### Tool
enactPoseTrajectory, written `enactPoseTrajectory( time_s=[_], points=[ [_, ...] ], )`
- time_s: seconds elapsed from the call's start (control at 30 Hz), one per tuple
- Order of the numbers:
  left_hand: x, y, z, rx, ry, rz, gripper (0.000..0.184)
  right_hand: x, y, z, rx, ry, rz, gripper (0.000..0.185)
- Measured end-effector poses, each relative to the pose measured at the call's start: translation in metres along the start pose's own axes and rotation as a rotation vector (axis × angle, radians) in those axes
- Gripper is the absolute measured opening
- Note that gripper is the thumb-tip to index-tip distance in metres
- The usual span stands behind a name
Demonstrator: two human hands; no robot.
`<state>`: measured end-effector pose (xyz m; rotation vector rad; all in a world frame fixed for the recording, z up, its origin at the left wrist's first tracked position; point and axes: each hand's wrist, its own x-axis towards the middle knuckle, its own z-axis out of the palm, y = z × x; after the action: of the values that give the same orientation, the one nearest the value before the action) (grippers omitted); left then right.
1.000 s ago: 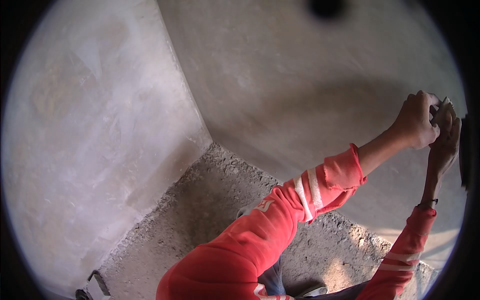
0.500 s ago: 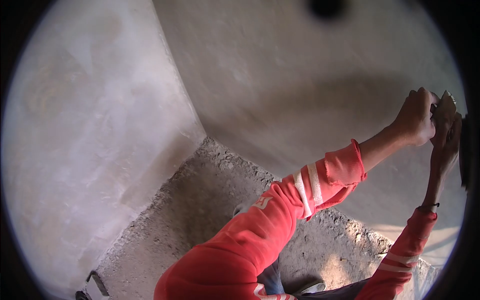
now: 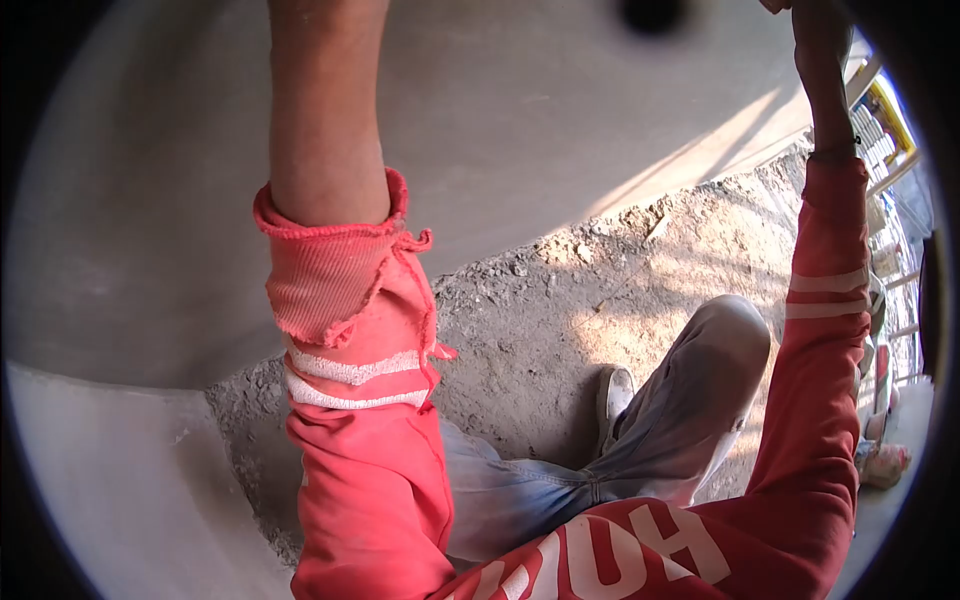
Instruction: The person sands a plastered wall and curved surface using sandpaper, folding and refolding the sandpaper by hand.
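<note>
Right hand (image 3: 822, 40): grip and any load I cannot tell (frame edge crops it). Left hand: out of view. The grey wall (image 3: 560, 110) lies left of the right hand, its base running near-left to far-right; which hand is nearer, I cannot confirm.

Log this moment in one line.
left forearm: runs off top | right hand: top right, grip unclear | floor: rough, partly sunlit

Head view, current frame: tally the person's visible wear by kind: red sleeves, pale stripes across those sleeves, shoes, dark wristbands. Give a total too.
Red sleeves: 2
Pale sleeve stripes: 4
Shoe: 1
Dark wristband: 1
Total: 8
</note>
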<state>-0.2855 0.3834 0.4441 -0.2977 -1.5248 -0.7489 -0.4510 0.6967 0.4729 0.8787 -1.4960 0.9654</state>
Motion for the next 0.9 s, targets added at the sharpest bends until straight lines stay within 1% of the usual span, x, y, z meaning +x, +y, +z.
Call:
enactPoseTrajectory(
  time_s=[0.07,0.1,0.13,0.2,0.23,0.27,0.3,0.33,0.37,0.43,0.5,0.53,0.6,0.63,0.67,0.73,0.8,0.83,0.87,0.9],
  points=[
    [0.005,-0.030,0.014,0.121,0.187,0.188,0.019,-0.029,0.025,-0.025,-0.063,-0.073,0.085,0.048],
    [0.005,-0.035,0.012,0.126,0.221,0.289,0.019,-0.053,0.052,-0.059,-0.303,-0.067,0.076,0.041],
    [0.001,-0.038,0.011,0.135,0.255,0.391,0.018,-0.085,0.081,-0.085,-0.131,-0.038,0.398,0.035],
    [-0.006,-0.042,0.016,0.281,0.304,0.546,0.019,-0.162,0.091,-0.114,-0.071,-0.106,0.693,0.035],
    [-0.009,-0.045,0.019,0.354,0.337,0.621,0.020,-0.209,0.094,-0.124,-0.031,-0.129,0.805,0.040],
    [-0.006,-0.057,0.022,0.375,0.391,0.770,0.022,-0.248,0.070,-0.114,0.062,-0.047,0.958,0.035],
    [-0.015,-0.044,0.021,0.456,0.328,0.721,0.027,-0.299,0.087,-0.123,0.080,-0.069,1.227,0.052],
    [-0.023,-0.032,0.020,0.540,0.264,0.676,0.032,-0.326,0.060,-0.108,0.043,-0.024,1.406,0.055],
    [-0.032,-0.020,0.019,0.624,0.197,0.634,0.038,-0.369,0.063,-0.103,0.074,-0.015,1.553,0.054],
    [-0.029,-0.008,-0.008,0.658,-0.096,0.631,0.047,-0.448,0.070,-0.091,0.168,-0.087,1.715,0.040],
    [-0.017,-0.006,-0.027,0.691,-0.407,0.614,0.057,-0.484,0.060,-0.062,0.354,-0.053,1.848,0.021],
    [-0.011,-0.005,-0.027,0.704,-0.565,0.601,0.063,-0.496,0.062,-0.047,0.403,-0.054,1.884,0.016],
    [-0.029,-0.038,0.015,1.008,-0.267,0.687,0.068,-0.522,0.080,-0.020,0.443,-0.027,1.853,0.014],
    [-0.038,-0.054,0.036,1.152,-0.115,0.695,0.071,-0.531,0.088,-0.006,0.449,-0.002,1.843,0.014],
    [-0.035,-0.057,0.034,1.252,-0.095,0.626,0.070,-0.534,0.093,0.009,0.469,0.050,1.822,0.014],
    [-0.026,-0.062,0.033,1.292,-0.100,0.639,0.067,-0.550,0.104,0.037,0.550,0.125,1.784,0.013],
    [-0.022,-0.057,0.034,1.184,-0.152,0.791,0.065,-0.555,0.094,0.063,0.618,0.173,1.752,0.014],
    [-0.029,-0.050,0.057,1.440,-0.025,0.619,0.065,-0.555,0.083,0.078,0.634,0.187,1.746,0.015],
    [-0.043,-0.036,0.088,1.682,0.114,0.435,0.064,-0.560,0.068,0.095,0.529,0.204,1.668,0.018],
    [-0.046,-0.038,0.091,1.668,0.115,0.449,0.064,-0.563,0.048,0.110,0.420,0.217,1.590,0.022]
  ],
)
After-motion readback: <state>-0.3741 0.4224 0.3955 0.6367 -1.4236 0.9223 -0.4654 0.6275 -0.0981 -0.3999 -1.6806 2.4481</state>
